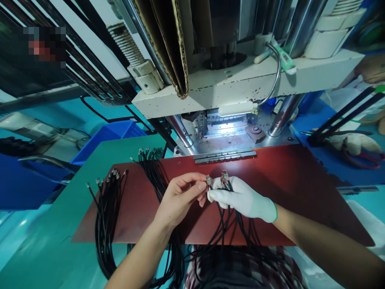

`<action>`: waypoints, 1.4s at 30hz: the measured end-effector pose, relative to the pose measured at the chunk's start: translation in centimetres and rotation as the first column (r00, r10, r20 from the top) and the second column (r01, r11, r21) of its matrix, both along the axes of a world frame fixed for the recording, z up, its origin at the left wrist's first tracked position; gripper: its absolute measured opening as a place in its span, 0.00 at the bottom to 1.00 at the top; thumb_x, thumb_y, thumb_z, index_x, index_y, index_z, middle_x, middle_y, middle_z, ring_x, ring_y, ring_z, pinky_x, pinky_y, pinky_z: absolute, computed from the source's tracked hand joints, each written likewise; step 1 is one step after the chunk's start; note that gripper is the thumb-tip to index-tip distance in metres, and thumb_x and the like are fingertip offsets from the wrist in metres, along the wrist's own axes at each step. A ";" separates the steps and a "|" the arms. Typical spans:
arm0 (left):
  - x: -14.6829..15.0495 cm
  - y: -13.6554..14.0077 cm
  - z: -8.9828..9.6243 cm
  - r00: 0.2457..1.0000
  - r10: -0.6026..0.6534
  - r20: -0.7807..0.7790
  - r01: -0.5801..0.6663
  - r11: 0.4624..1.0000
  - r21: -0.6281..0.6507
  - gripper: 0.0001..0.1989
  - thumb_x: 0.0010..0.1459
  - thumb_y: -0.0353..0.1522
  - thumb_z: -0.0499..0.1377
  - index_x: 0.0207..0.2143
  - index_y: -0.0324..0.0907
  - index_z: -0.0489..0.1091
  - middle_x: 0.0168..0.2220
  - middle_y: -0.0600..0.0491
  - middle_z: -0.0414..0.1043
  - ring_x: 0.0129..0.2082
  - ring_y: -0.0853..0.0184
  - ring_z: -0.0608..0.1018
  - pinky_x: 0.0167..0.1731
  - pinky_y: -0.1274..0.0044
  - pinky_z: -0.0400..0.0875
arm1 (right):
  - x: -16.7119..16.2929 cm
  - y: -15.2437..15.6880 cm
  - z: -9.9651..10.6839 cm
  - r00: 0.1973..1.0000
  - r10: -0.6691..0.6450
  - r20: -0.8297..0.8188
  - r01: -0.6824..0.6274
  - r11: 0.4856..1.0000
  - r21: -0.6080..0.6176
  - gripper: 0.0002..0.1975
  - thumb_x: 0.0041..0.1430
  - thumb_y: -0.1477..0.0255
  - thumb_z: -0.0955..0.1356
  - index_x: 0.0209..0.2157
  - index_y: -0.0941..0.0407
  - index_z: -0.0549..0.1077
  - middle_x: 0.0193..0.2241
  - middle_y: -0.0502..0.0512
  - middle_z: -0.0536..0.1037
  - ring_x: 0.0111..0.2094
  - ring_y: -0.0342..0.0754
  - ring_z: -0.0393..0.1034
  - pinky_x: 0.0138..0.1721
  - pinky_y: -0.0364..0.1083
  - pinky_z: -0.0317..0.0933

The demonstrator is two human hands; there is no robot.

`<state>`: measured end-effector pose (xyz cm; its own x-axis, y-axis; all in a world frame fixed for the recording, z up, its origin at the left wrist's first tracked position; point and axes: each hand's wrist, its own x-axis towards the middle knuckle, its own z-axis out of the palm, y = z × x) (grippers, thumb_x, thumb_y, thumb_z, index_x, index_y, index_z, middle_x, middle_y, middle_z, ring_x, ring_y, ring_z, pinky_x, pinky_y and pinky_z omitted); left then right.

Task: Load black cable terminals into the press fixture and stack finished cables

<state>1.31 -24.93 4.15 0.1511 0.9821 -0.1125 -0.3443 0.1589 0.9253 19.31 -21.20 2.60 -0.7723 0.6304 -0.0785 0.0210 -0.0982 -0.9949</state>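
My bare left hand (183, 194) pinches thumb and fingers at the small metal connector (209, 180) on the end of a black cable. Close beside it, my right hand (240, 196), in a white glove, is closed around several black cables (238, 218) whose metal ends (224, 176) stick up above the fingers. These cables hang down over the board's front edge toward my lap. Left of my hands lie two bundles of similar cables: one (106, 208) at the board's left end, the other (150, 168) partly hidden behind my left forearm.
A press stands ahead, its lit lower die (227, 126) between steel posts (275, 116). A dark slotted metal strip (225, 155) lies along the back of the red-brown board (288, 180). Blue bins (105, 136) are at left; red-handled pliers (363, 158) and a glove lie at right.
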 end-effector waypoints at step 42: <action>0.2 -0.3 -1.1 0.973 0.152 -0.172 -0.125 0.979 0.160 0.07 0.58 0.33 0.62 0.31 0.37 0.73 0.36 0.49 0.69 0.40 0.68 0.73 0.42 0.79 0.67 | -0.7 0.1 -0.3 0.997 0.021 0.074 -0.007 0.984 -0.179 0.15 0.53 0.65 0.71 0.35 0.63 0.70 0.25 0.49 0.70 0.22 0.35 0.62 0.25 0.37 0.58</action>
